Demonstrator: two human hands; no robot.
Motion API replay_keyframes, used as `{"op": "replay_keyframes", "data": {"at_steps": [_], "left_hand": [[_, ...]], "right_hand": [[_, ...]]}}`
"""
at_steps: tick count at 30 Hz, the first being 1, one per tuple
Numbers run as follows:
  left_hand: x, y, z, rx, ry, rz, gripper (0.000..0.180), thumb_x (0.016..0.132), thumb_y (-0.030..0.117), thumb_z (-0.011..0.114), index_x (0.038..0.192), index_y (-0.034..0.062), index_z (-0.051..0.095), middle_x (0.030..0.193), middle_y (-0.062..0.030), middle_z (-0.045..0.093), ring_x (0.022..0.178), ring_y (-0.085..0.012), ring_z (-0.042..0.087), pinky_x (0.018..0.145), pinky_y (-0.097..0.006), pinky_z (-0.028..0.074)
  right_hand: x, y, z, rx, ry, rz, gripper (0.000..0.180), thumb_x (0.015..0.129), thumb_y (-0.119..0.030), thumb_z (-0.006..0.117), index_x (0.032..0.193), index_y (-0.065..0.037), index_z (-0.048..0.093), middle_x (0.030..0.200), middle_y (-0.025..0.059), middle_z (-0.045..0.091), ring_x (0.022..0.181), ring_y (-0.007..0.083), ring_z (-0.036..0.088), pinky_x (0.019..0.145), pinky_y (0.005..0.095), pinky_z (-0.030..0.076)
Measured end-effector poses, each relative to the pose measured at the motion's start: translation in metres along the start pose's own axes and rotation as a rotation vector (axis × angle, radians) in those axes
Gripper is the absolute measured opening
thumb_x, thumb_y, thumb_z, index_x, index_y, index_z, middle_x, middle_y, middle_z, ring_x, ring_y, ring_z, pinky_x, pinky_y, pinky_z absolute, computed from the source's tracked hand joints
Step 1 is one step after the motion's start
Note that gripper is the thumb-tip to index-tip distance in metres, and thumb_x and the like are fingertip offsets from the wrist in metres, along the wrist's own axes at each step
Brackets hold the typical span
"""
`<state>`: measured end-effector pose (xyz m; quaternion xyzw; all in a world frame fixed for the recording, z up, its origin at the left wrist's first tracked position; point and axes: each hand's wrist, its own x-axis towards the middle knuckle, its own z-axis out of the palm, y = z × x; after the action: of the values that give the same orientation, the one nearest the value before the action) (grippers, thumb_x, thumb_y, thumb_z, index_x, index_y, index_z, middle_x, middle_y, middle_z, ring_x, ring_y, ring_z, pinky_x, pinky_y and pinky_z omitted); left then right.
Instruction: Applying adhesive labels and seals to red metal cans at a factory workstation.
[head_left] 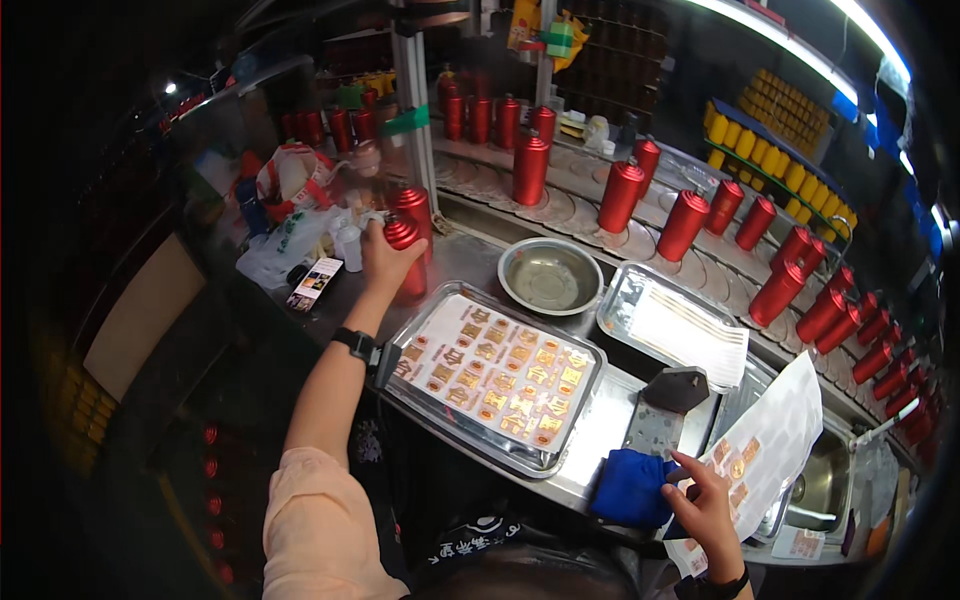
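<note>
Left hand: the left hand [385,262] is stretched forward past the near tray, fingers wrapped around a red canister [404,250] that stands at the back-left corner of the steel counter [470,255].
Held canister: upright, domed top showing above the fingers; a second red canister [415,210] stands just behind it, touching or nearly so, cannot tell which.
Left wrist: dark watch [358,345] on the wrist, peach sleeve [320,525] lower down.
Right hand: the right hand [705,510] is low at the right, fingers pinched on the edge of a white sheet [770,445] carrying small gold labels.
Blue cloth: a blue cloth [630,488] lies just left of the right hand, touching it, at the near counter edge.
Near tray: a steel tray [590,375] sits between the two hands, filled with rows of gold and red labels [495,375] on a pale sheet.
Far tray: a second steel tray [625,295] to the right, holding a white sheet with fine lines.
Bowl: a round steel bowl [550,275] behind the trays, nothing visible inside.
Conveyor: a curved line of red canisters [690,220] on round pads runs behind the counter from the left rear to the far right.
Background: yellow canisters [775,155] stacked on a rack at upper right.
Left clutter: bags and a small white bottle [350,245] beside the held canister.
</note>
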<state>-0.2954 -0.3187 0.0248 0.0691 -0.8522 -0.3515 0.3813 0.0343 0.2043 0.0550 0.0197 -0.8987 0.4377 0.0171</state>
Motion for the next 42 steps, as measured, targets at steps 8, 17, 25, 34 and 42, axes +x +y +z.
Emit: {"op": "replay_keyframes", "data": {"at_steps": [8,17,25,34,42], "left_hand": [[-0.066,0.133,-0.051,-0.386,-0.021,0.235,0.069,0.075,0.016,0.088,0.131,0.0007,0.051,0.123,-0.0126,0.059,0.114,-0.0236,0.060,0.099,-0.037,0.049],[-0.209,0.261,-0.039,-1.005,-0.946,-0.361,0.070,0.084,0.015,0.082,0.141,0.0022,0.043,0.130,-0.0109,0.058,0.117,-0.0154,0.058,0.098,-0.032,0.050],[-0.247,0.282,0.021,-1.360,-1.485,-0.815,0.077,0.085,0.023,0.080,0.147,0.0112,0.036,0.133,-0.0092,0.056,0.120,-0.0211,0.060,0.099,-0.040,0.053],[-0.279,0.310,0.099,-0.765,-1.402,-0.435,0.085,0.078,0.043,0.086,0.133,-0.0002,0.036,0.122,-0.0201,0.060,0.108,-0.0252,0.065,0.090,-0.037,0.056],[-0.274,0.322,0.108,-0.483,-1.331,-0.200,0.101,0.083,0.056,0.077,0.142,-0.0093,0.026,0.124,-0.0255,0.063,0.105,-0.0287,0.068,0.092,-0.038,0.055]], "right_hand": [[0.018,0.019,0.008,-0.153,0.187,-0.266,0.051,0.083,-0.009,0.073,0.133,-0.005,0.063,0.091,0.0096,0.071,0.061,0.0212,0.057,0.056,0.0330,0.046],[0.026,-0.006,0.056,-0.331,0.104,-0.677,0.082,0.076,-0.020,0.082,0.150,-0.014,0.047,0.118,0.0139,0.063,0.078,0.0277,0.067,0.064,0.0373,0.054],[-0.035,0.022,0.054,0.799,-0.015,-0.081,0.119,0.072,-0.031,0.092,0.161,-0.003,0.018,0.154,0.0195,0.044,0.131,0.0236,0.055,0.094,0.0364,0.053],[-0.044,0.044,0.027,-0.160,0.099,0.038,0.106,0.070,-0.024,0.084,0.159,-0.008,0.028,0.124,0.0259,0.061,0.099,0.0400,0.063,0.083,0.0441,0.053],[-0.019,0.086,0.028,-0.129,0.165,-0.059,0.109,0.065,-0.022,0.084,0.158,-0.006,0.029,0.111,0.0232,0.064,0.094,0.0404,0.063,0.080,0.0460,0.052]]}}
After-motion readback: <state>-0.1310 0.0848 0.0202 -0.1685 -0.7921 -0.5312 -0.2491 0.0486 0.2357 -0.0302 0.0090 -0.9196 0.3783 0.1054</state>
